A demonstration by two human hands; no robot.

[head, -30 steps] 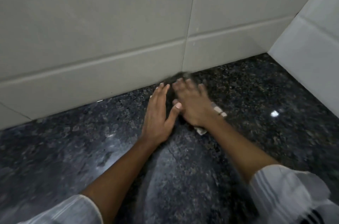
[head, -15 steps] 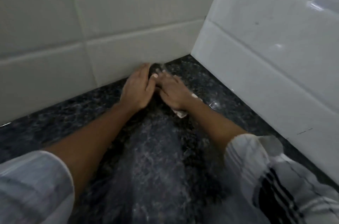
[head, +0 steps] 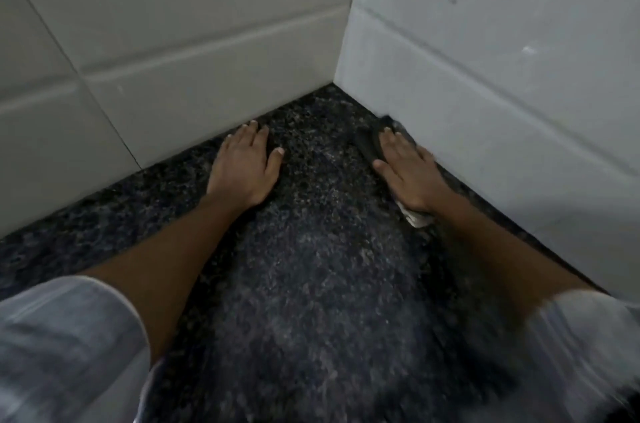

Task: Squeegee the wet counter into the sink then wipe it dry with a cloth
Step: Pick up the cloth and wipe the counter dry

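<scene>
Tiled walls (head: 207, 24) are meeting at a corner at the top of the view; the left wall is showing dull grey-white tiles, the right wall (head: 502, 59) glossy white tiles catching small highlights. No writing or label is readable on either.

Dark speckled granite desk (head: 311, 284) is filling the lower view and running into the corner. A paler, hazy sheen is lying down its middle between the forearms; whether this is moisture or reflection, cannot tell. No containers are standing on it.

Pale sleeves (head: 62, 346) are showing at both lower corners, the right one blurred.

Left hand (head: 244, 168) is lying flat and released, palm down on the desk, fingers together and pointing at the left wall's base, holding nothing.

Right hand (head: 407, 173) is pressing flat, fingers extended, on the cloth, just beside the foot of the right wall. It is not clenched around it.

Cloth (head: 369, 142) is lying on the desk under the right hand: a dark portion is protruding past the fingertips toward the corner, a pale edge at the wrist. No print legible.
</scene>
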